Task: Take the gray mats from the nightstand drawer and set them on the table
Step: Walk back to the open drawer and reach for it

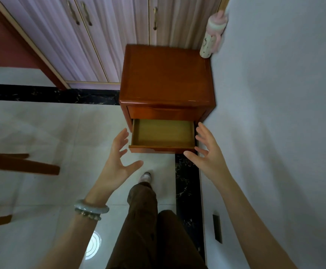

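A reddish-brown wooden nightstand point(166, 74) stands against the bed. Its lower drawer point(163, 134) is pulled out, and only bare yellow-brown wood shows inside. No gray mats are in view. The upper drawer point(164, 112) is closed. My left hand point(119, 154) hovers just left of the open drawer's front corner, fingers spread, holding nothing. My right hand point(204, 150) hovers at the drawer's right front corner, also spread and holding nothing. Neither hand clearly touches the drawer.
A bed with a pale sheet point(278, 113) fills the right side. A pink and white soft toy point(213, 33) lies at the nightstand's back right. Wardrobe doors point(92, 39) stand behind. Wooden furniture legs point(22, 164) jut in at left. My leg and foot point(144, 200) are below the drawer.
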Demonstrator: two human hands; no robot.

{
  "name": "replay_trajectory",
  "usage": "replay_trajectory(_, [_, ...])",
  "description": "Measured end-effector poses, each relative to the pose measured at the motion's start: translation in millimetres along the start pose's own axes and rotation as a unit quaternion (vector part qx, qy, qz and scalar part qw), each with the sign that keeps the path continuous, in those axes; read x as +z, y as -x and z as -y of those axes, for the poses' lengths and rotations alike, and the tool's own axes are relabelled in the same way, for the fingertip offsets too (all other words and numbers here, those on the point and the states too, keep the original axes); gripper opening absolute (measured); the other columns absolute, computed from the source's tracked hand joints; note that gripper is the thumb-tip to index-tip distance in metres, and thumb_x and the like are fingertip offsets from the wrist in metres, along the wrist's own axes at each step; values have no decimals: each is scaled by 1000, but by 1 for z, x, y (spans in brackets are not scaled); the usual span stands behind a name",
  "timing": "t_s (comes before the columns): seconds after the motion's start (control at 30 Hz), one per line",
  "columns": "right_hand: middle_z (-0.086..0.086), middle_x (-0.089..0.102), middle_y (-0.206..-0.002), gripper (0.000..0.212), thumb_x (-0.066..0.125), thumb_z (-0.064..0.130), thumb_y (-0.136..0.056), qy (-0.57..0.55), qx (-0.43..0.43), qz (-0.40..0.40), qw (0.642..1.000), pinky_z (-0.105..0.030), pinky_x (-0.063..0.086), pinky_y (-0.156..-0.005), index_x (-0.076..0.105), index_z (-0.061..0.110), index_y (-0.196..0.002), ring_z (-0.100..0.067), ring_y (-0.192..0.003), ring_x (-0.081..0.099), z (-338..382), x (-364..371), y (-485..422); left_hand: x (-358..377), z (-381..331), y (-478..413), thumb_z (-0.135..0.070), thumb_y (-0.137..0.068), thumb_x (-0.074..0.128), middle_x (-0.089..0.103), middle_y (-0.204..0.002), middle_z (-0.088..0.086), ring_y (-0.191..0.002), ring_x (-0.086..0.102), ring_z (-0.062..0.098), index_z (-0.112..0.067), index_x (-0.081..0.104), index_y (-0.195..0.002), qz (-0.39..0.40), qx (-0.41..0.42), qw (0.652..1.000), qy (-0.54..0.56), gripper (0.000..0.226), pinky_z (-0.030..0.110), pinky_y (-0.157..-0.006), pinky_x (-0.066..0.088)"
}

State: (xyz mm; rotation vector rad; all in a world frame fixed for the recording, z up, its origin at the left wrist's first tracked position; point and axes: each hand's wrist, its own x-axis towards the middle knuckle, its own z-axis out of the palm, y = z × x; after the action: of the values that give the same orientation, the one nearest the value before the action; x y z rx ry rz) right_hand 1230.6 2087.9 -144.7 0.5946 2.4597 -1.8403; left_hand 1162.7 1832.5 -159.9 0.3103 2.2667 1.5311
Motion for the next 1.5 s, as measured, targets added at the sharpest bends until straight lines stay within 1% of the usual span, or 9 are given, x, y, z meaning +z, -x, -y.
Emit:
replay_trajectory(0.4, [15,35,-147,86,73,15,-80,0,-44,-7,999,-25,42,-102,23,37,-147,2,-132,38,-193,63,-127,52,208,-125,-31,-74,73,29,-151,-13,-131,33,-9,-33,18,-147,-13,44,999,-23,91,8,-100,33])
replay_trajectory(0.53, [14,36,-146,86,73,14,-79,-3,-61,-19,998,-26,43,-103,24,37,-146,2,-131,38,-255,79,-154,73,262,-155,-31,-75,71,28,-143,-25,-125,29,-20,-33,17,-145,-7,77,996,-42,89,0,-94,31])
replay_trajectory(0.7, [15,38,-145,84,73,16,-79,5,-85,-32,996,-25,43,-101,26,36,-146,3,-130,39,-317,93,-175,95,325,-171,-13,-82,71,26,-141,-29,-128,31,-14,-29,17,-147,-18,95,994,-52,86,0,-94,30])
replay_trajectory(0.87, [25,37,-141,74,66,17,-85,6,-95,-24,995,-26,42,-103,27,39,-145,2,-131,39,-359,96,-182,109,364,-175,-13,-83,70,27,-149,-13,-133,31,3,-30,18,-148,-14,82,994,-71,85,2,-97,31])
replay_trajectory(1.07, [22,35,-147,63,55,25,-89,27,-98,7,995,-26,37,-107,28,51,-140,3,-135,33,-399,103,-186,127,403,-183,-18,-86,67,23,-156,-4,-140,26,10,-29,14,-151,27,84,988,-124,84,27,-110,28])
replay_trajectory(1.17, [19,29,-149,60,48,34,-92,210,-137,16,968,-31,24,-112,24,40,-146,3,-139,19,-426,105,-188,139,422,-191,-20,-89,64,24,-157,8,-144,24,22,-17,18,-151,55,159,941,-294,77,40,-117,20])
replay_trajectory(1.3, [-8,19,-158,61,36,45,-95,470,-169,5,866,-52,10,-117,20,25,-150,-25,-146,9,-470,109,-188,155,448,-202,-43,-97,38,15,-160,12,-148,13,28,-10,16,-152,96,191,854,-474,67,45,-120,5])
replay_trajectory(1.37, [-9,14,-159,63,26,52,-95,523,-142,8,840,-51,6,-117,17,25,-151,-28,-147,7,-487,108,-191,162,460,-206,-55,-95,17,10,-160,13,-148,6,29,-9,11,-152,98,174,824,-530,74,46,-120,2])
replay_trajectory(1.5, [-10,10,-159,64,16,55,-96,553,-110,24,825,-51,4,-117,12,23,-151,-29,-146,5,-508,110,-196,166,476,-211,-58,-96,17,19,-158,17,-147,10,30,-4,17,-151,81,180,798,-569,77,50,-119,10])
